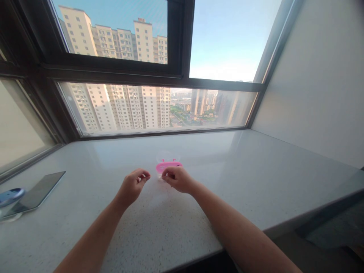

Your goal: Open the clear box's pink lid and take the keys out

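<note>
A small pink plastic case [168,165] with a clear lid lies on the pale speckled stone sill [227,178] near its middle. My right hand [178,179] rests just in front of the case, fingers curled, thumb and forefinger pinched together at its near edge; whether they hold something tiny I cannot tell. My left hand [133,186] hovers a little to the left of the case, fingers bent with the fingertips pinched toward the thumb, not touching the case.
A dark phone [38,193] lies flat at the left of the sill, with a blue round object [10,196] beside it at the frame's edge. A large window [159,106] runs along the back, a white wall [321,83] on the right. The sill's front edge drops off at lower right.
</note>
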Action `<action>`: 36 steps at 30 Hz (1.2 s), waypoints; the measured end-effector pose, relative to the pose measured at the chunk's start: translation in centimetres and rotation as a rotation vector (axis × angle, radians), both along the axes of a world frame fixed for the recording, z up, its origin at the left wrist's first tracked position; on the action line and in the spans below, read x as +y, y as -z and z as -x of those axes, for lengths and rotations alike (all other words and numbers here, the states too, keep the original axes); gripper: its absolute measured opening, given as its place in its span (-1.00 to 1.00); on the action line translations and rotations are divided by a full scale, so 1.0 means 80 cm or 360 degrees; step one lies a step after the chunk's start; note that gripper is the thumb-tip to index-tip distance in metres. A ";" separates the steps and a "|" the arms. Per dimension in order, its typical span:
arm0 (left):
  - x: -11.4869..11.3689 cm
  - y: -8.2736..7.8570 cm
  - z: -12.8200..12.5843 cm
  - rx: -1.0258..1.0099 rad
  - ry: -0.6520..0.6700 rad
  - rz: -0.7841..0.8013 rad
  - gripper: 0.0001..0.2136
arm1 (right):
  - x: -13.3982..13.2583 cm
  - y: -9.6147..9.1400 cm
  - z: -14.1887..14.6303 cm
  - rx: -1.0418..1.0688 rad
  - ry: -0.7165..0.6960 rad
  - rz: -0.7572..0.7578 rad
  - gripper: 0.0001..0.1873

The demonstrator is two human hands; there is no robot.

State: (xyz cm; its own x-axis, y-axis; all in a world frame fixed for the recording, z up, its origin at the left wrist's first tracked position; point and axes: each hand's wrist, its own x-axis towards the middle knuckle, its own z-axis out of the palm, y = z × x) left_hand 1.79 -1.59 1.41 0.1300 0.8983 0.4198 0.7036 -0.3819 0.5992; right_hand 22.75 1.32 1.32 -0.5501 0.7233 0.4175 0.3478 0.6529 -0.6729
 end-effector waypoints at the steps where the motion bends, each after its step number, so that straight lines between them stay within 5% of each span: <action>1: 0.000 0.000 0.000 -0.0002 0.0007 -0.0014 -0.81 | 0.000 0.000 0.000 0.0013 0.0000 -0.0007 -0.87; 36: -0.003 -0.002 -0.002 -0.0041 0.0045 0.0032 -0.81 | -0.001 -0.004 -0.001 0.0224 0.0115 -0.0096 -0.90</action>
